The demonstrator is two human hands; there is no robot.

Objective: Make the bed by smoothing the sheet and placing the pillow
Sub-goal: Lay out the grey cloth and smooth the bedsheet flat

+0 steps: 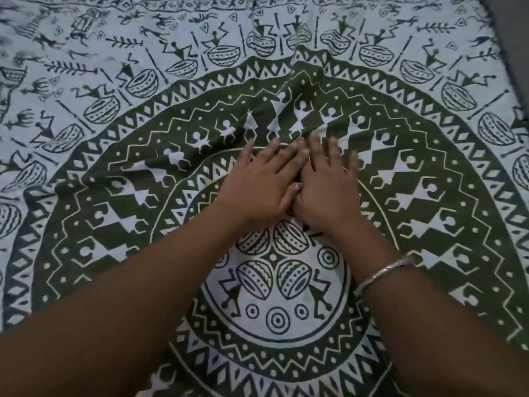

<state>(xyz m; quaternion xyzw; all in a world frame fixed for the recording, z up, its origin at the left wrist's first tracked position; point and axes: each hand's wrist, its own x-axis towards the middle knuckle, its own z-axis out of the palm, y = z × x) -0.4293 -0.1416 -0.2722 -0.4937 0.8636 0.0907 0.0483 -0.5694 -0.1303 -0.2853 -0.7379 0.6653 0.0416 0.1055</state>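
Note:
A white bed sheet (429, 173) printed with a dark green round pattern of figures and drums fills the head view. My left hand (257, 181) and my right hand (326, 184) lie flat on it side by side near the middle, palms down, fingers spread, thumbs touching. A raised crease (289, 90) in the sheet runs from just beyond my fingertips toward the far edge. Smaller wrinkles lie to the left of my left hand. A silver bangle (383, 273) sits on my right wrist. No pillow is in view.
The sheet's far edge (257, 0) runs along the top of the view. At the top right corner a grey surface (512, 30) shows beyond the sheet's edge.

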